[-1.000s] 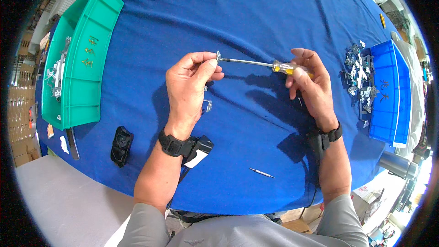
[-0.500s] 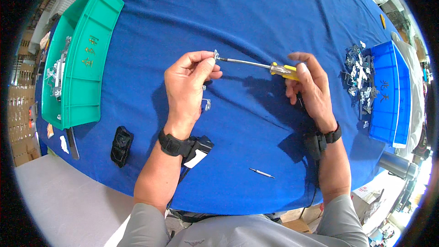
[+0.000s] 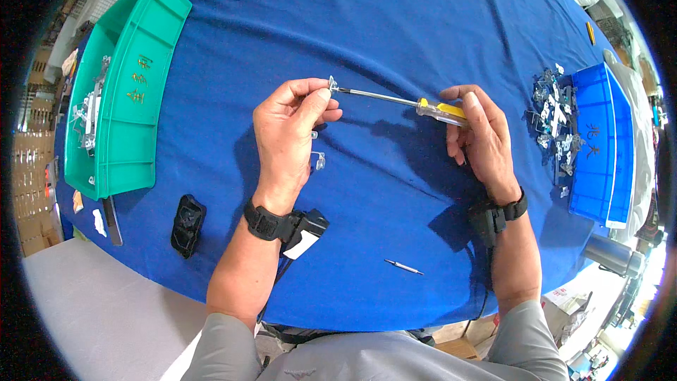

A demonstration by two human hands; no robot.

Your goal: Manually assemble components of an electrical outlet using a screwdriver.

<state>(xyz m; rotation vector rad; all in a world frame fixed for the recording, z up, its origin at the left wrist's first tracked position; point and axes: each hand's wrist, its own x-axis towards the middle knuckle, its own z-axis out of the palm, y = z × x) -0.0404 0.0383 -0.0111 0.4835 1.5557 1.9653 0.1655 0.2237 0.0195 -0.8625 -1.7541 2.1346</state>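
Above the middle of the blue cloth, my left hand (image 3: 285, 123) pinches a small metal bracket (image 3: 333, 85) between thumb and forefinger. Parts of that metal piece also hang below the palm (image 3: 320, 160), though the hand hides how they join. My right hand (image 3: 481, 130) closes its thumb and fingers round the rear of a screwdriver (image 3: 431, 108) with a clear and yellow handle. The shaft lies nearly level, pointing left, and its dark tip meets the bracket. On the cloth nearer me rests a short double-ended bit (image 3: 404, 267).
A green bin (image 3: 134, 106) with metal parts stands at the left. To the right, a pile of metal parts (image 3: 556, 116) lies against a blue bin (image 3: 599, 148). A black object (image 3: 188, 226) sits left of my left forearm. The blue cloth (image 3: 367, 14) covers the table.
The screwdriver handle has turned about its axis, and my right fingers have shifted slightly on it. My left hand and the bracket stay almost where they were.
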